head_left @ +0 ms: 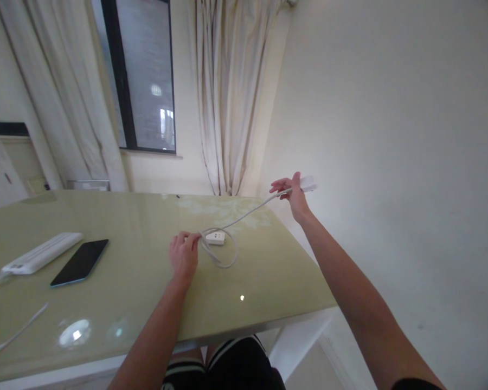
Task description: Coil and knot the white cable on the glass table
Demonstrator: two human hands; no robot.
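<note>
A white cable (248,214) runs between my two hands, stretched fairly straight across the right part of the table. My left hand (184,253) pinches the cable where it gathers into a loose loop (235,254) just above the tabletop. Behind that loop lies a small white socket block (216,238), partly covered by the cable. Out past the table's right side, raised in front of the wall, my right hand (295,195) grips the cable's other end. A white flat block (308,183) sticks out beyond that hand; its exact kind is unclear.
The glossy green table (146,303) reflects the lights. On its left lie a black tablet-like device (81,262), a long white power strip (44,252) and another thin white cable (20,330). Curtains (231,97) and a window stand behind; a wall (390,135) rises on the right.
</note>
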